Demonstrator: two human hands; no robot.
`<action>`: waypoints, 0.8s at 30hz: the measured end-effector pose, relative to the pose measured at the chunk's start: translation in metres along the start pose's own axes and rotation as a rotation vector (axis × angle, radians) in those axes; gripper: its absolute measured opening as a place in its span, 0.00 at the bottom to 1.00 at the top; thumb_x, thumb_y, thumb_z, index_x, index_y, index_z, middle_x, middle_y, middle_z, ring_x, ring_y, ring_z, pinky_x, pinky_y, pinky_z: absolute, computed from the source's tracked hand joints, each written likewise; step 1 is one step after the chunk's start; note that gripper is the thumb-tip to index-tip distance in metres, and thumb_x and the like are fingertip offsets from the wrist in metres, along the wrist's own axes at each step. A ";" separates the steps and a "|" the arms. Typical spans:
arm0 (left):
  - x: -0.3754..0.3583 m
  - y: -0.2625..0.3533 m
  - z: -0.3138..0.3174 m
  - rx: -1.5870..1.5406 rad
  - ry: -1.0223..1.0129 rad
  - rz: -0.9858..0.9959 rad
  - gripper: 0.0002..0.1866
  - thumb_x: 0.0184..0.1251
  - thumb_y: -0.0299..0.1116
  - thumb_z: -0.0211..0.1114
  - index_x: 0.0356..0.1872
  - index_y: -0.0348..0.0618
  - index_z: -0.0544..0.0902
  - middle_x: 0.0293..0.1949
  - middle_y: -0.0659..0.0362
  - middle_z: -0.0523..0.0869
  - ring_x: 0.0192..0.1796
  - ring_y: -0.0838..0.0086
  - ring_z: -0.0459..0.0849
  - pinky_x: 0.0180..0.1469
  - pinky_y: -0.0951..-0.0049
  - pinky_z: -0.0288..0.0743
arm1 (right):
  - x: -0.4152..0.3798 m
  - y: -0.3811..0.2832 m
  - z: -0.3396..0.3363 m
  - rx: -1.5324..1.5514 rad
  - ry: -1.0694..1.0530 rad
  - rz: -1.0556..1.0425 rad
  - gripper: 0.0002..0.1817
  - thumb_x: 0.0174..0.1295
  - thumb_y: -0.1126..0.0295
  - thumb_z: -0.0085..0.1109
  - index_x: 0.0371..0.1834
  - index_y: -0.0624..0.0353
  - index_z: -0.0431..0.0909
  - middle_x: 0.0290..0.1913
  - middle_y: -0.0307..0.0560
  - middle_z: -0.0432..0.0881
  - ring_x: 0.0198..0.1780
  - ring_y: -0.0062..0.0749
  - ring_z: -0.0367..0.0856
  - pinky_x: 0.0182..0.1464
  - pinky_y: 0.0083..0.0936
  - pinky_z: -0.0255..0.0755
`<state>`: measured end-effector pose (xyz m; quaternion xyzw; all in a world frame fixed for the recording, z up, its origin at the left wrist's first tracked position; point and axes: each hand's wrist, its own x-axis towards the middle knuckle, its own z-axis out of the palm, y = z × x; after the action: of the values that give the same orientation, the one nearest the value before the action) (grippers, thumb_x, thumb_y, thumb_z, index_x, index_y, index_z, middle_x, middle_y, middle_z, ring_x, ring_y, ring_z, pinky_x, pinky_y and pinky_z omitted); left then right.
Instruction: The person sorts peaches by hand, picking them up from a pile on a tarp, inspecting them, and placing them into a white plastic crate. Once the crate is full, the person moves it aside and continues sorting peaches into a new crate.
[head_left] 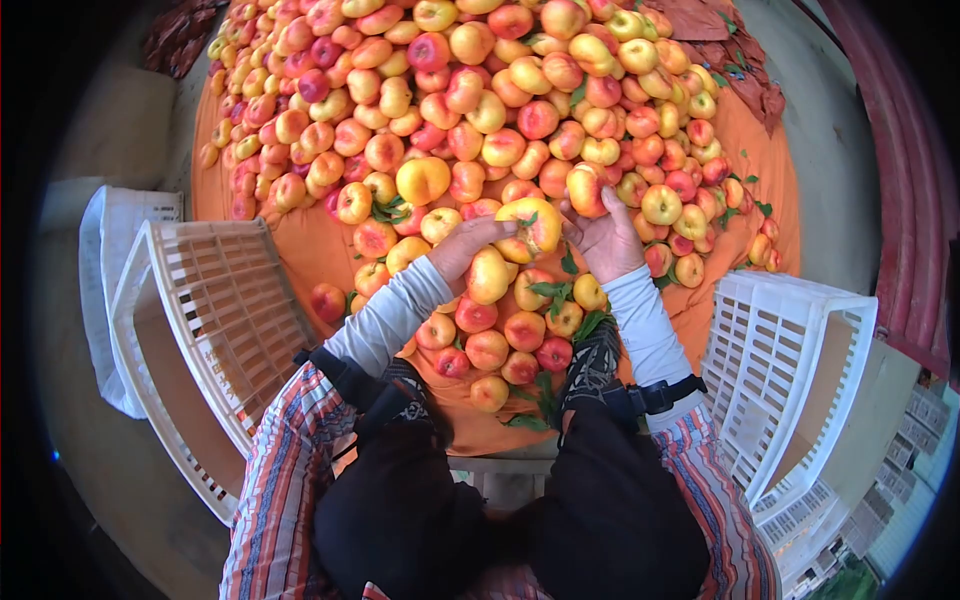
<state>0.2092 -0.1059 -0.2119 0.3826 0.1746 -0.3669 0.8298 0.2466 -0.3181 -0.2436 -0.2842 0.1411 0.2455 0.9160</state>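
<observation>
My left hand (468, 246) is closed on a large yellow peach (538, 222), with the thumb and fingers at its left side. A small green leaf and a brownish hollow show on top of that fruit. Close by on the right, my right hand (612, 242) grips a red-and-yellow peach (586, 190) between thumb and fingers. Beneath both hands lie loose peaches (487, 350), some with green leaves (556, 292) among them. Just beyond the hands rises a big heap of red and yellow peaches (503, 145).
An orange cloth (305, 255) lies under the fruit. A white slatted crate (225, 320) is tilted at the left, with a white bin (100, 290) behind it. Another white crate (780, 350) stands at the right. My shoes (592, 365) flank the nearest peaches.
</observation>
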 end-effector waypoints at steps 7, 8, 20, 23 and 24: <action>-0.002 -0.003 0.003 0.177 0.026 0.065 0.21 0.63 0.38 0.53 0.54 0.36 0.69 0.47 0.55 0.78 0.48 0.69 0.77 0.49 0.70 0.74 | -0.012 -0.021 -0.036 -0.023 0.147 -0.150 0.19 0.58 0.61 0.56 0.51 0.55 0.67 0.44 0.46 0.76 0.38 0.37 0.80 0.33 0.25 0.78; -0.002 -0.004 -0.002 0.166 0.022 0.062 0.20 0.63 0.37 0.53 0.53 0.36 0.70 0.46 0.55 0.78 0.47 0.69 0.78 0.48 0.69 0.74 | -0.017 -0.026 -0.040 -0.014 0.175 -0.172 0.19 0.58 0.61 0.56 0.51 0.55 0.67 0.45 0.46 0.75 0.41 0.38 0.78 0.37 0.26 0.77; -0.005 0.000 0.000 0.092 0.152 0.026 0.17 0.61 0.40 0.54 0.45 0.38 0.72 0.37 0.57 0.79 0.36 0.71 0.79 0.34 0.75 0.77 | -0.024 -0.158 -0.182 0.458 0.685 -0.785 0.19 0.57 0.64 0.57 0.46 0.65 0.67 0.48 0.55 0.69 0.45 0.40 0.73 0.46 0.33 0.76; -0.003 -0.002 -0.005 0.074 0.158 0.016 0.17 0.60 0.40 0.55 0.45 0.38 0.73 0.37 0.57 0.80 0.35 0.71 0.79 0.33 0.75 0.76 | -0.026 -0.183 -0.199 0.527 0.923 -0.937 0.23 0.60 0.59 0.50 0.51 0.64 0.61 0.49 0.53 0.68 0.45 0.40 0.73 0.47 0.35 0.76; -0.002 -0.002 -0.010 0.077 0.128 0.016 0.17 0.60 0.40 0.55 0.45 0.38 0.73 0.37 0.57 0.80 0.35 0.71 0.79 0.33 0.75 0.76 | -0.024 -0.184 -0.201 0.527 0.985 -0.942 0.24 0.61 0.58 0.48 0.52 0.64 0.60 0.50 0.53 0.68 0.45 0.40 0.73 0.48 0.36 0.75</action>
<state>0.2065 -0.0981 -0.2182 0.4381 0.2102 -0.3415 0.8045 0.3002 -0.5776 -0.3118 -0.1624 0.4539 -0.3730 0.7927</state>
